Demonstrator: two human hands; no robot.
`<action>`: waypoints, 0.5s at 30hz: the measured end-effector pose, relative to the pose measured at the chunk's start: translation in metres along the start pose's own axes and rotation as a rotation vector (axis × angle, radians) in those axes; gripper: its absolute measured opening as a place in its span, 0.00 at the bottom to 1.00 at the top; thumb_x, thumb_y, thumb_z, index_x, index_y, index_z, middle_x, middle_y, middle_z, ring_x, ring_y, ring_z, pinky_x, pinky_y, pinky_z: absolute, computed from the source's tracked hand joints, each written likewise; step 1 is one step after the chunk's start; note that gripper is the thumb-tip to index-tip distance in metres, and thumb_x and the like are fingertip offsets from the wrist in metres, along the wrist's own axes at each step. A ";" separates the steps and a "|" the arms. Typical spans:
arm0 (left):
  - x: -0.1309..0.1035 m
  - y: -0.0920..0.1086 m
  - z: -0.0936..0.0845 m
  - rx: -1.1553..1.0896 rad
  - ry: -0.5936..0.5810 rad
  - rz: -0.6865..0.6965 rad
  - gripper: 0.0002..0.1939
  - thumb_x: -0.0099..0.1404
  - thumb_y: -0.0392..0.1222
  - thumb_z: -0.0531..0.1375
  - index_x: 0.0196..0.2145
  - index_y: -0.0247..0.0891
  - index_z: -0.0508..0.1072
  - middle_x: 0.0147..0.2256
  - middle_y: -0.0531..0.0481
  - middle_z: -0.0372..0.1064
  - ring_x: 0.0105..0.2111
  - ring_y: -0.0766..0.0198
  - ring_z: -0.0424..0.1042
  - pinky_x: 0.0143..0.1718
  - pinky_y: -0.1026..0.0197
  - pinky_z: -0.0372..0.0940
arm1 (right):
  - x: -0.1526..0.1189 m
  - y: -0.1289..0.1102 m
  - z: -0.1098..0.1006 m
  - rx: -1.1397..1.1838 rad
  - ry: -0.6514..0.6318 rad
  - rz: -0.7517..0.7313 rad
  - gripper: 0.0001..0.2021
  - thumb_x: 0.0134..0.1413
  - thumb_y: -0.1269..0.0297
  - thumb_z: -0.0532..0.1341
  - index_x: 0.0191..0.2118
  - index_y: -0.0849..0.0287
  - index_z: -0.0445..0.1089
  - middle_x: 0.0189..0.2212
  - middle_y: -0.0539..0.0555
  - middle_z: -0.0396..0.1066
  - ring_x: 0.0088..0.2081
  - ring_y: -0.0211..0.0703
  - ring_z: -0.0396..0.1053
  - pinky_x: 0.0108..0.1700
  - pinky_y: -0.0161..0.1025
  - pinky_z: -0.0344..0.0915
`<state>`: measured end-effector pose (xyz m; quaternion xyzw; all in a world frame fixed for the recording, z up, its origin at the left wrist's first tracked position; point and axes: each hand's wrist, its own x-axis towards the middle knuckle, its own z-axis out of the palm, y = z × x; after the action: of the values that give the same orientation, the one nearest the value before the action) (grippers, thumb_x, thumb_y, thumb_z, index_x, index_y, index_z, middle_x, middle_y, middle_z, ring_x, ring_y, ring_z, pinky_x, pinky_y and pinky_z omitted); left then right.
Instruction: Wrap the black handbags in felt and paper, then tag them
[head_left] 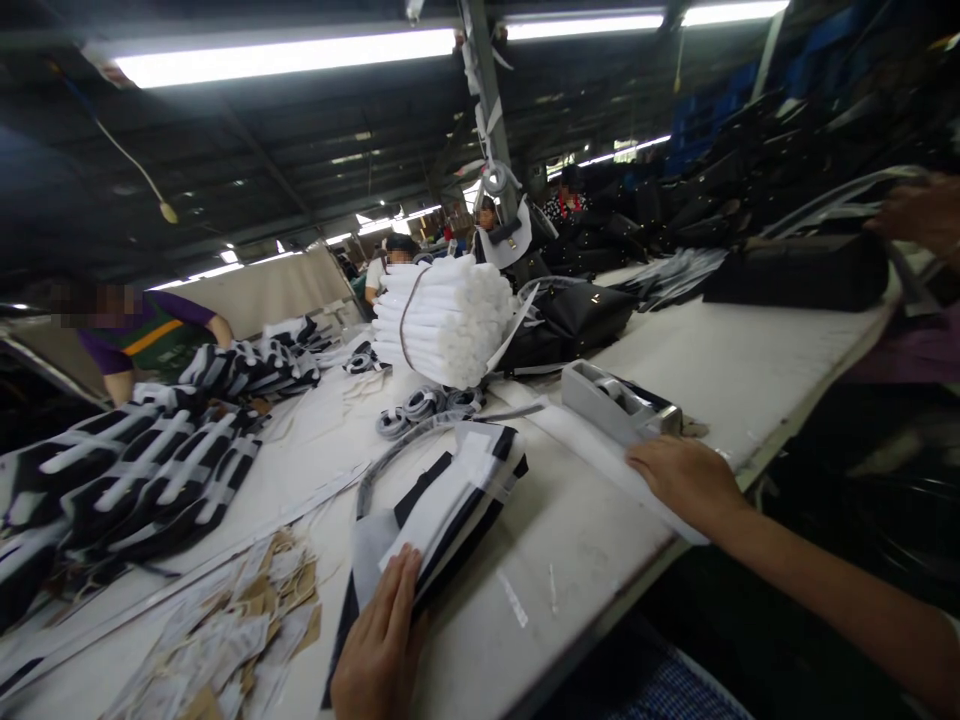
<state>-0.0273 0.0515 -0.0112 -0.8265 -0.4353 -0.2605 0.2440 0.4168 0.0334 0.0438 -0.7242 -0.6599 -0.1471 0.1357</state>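
A folded black bag (480, 500) with white padding, grey handle wrapping and clear tape lies on the table in front of me. My left hand (382, 635) holds its near end, fingers together on the white padding and the thumb mostly hidden. My right hand (690, 485) is beside the front of a grey tape dispenser (607, 405), over a long white strip (592, 455) that runs to the table edge. Its fingers are bent and close together; what is between them is hidden.
A tied bundle of white rolls (442, 320) stands behind the bag, near grey coils (424, 402). Wrapped black bags (157, 470) and a pile of tags in clear sachets (240, 630) are at left. Another person's hand (922, 215) is by a black bag (799, 270) at right.
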 end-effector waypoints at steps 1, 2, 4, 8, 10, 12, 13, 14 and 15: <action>-0.001 0.000 0.001 0.006 -0.002 -0.006 0.33 0.72 0.35 0.53 0.70 0.45 0.47 0.62 0.50 0.63 0.55 0.57 0.72 0.48 0.59 0.71 | 0.003 -0.002 -0.004 -0.001 -0.009 -0.002 0.11 0.61 0.69 0.60 0.31 0.57 0.78 0.30 0.55 0.77 0.35 0.49 0.73 0.37 0.43 0.58; -0.001 -0.001 0.001 0.012 -0.001 -0.014 0.33 0.72 0.35 0.53 0.70 0.45 0.47 0.62 0.50 0.63 0.55 0.57 0.72 0.48 0.59 0.72 | 0.006 -0.003 -0.009 -0.001 -0.020 -0.010 0.10 0.61 0.68 0.61 0.31 0.56 0.78 0.30 0.54 0.77 0.35 0.50 0.73 0.37 0.44 0.57; -0.001 0.000 0.000 0.016 -0.005 -0.032 0.33 0.71 0.35 0.53 0.70 0.45 0.47 0.62 0.50 0.63 0.55 0.57 0.72 0.47 0.59 0.72 | 0.012 -0.005 -0.017 0.000 -0.031 -0.034 0.09 0.61 0.66 0.62 0.31 0.55 0.78 0.31 0.53 0.78 0.36 0.51 0.73 0.39 0.44 0.57; 0.001 0.003 -0.004 -0.013 0.009 -0.064 0.34 0.71 0.34 0.53 0.71 0.47 0.45 0.62 0.49 0.64 0.55 0.56 0.72 0.48 0.59 0.71 | 0.011 -0.022 -0.028 0.005 -0.032 -0.127 0.10 0.63 0.65 0.60 0.33 0.55 0.78 0.32 0.53 0.78 0.39 0.50 0.73 0.42 0.45 0.56; 0.002 0.005 -0.005 -0.020 0.024 -0.092 0.35 0.71 0.34 0.54 0.70 0.48 0.45 0.62 0.49 0.64 0.53 0.56 0.73 0.48 0.59 0.71 | -0.002 -0.040 -0.032 0.025 -0.032 -0.191 0.10 0.63 0.68 0.59 0.32 0.55 0.77 0.31 0.53 0.78 0.38 0.49 0.73 0.42 0.44 0.57; 0.002 0.007 -0.006 -0.025 0.021 -0.129 0.35 0.71 0.34 0.55 0.70 0.49 0.46 0.61 0.50 0.65 0.52 0.55 0.74 0.49 0.59 0.71 | -0.020 -0.059 -0.033 0.080 -0.053 -0.275 0.11 0.61 0.70 0.59 0.29 0.55 0.76 0.29 0.52 0.77 0.35 0.47 0.73 0.39 0.43 0.58; 0.003 0.007 -0.007 -0.028 0.013 -0.141 0.35 0.71 0.34 0.55 0.70 0.50 0.46 0.61 0.50 0.65 0.52 0.55 0.74 0.49 0.59 0.71 | -0.028 -0.067 -0.033 0.129 -0.088 -0.322 0.11 0.61 0.70 0.60 0.28 0.55 0.75 0.28 0.52 0.76 0.33 0.46 0.73 0.38 0.42 0.59; 0.003 0.008 -0.008 -0.031 0.006 -0.151 0.36 0.70 0.34 0.55 0.70 0.50 0.46 0.61 0.50 0.65 0.53 0.56 0.74 0.50 0.59 0.70 | -0.036 -0.073 -0.032 0.195 -0.143 -0.361 0.10 0.60 0.68 0.61 0.28 0.55 0.76 0.27 0.51 0.76 0.32 0.45 0.73 0.36 0.41 0.61; 0.003 0.009 -0.009 -0.035 0.003 -0.159 0.36 0.70 0.34 0.55 0.70 0.50 0.46 0.61 0.51 0.65 0.53 0.56 0.73 0.50 0.59 0.70 | -0.040 -0.078 -0.029 0.268 -0.205 -0.375 0.09 0.60 0.65 0.61 0.30 0.54 0.76 0.27 0.50 0.77 0.31 0.45 0.74 0.35 0.40 0.62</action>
<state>-0.0205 0.0434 -0.0041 -0.7931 -0.4946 -0.2877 0.2086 0.3347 -0.0076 0.0550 -0.5756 -0.8068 -0.0064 0.1332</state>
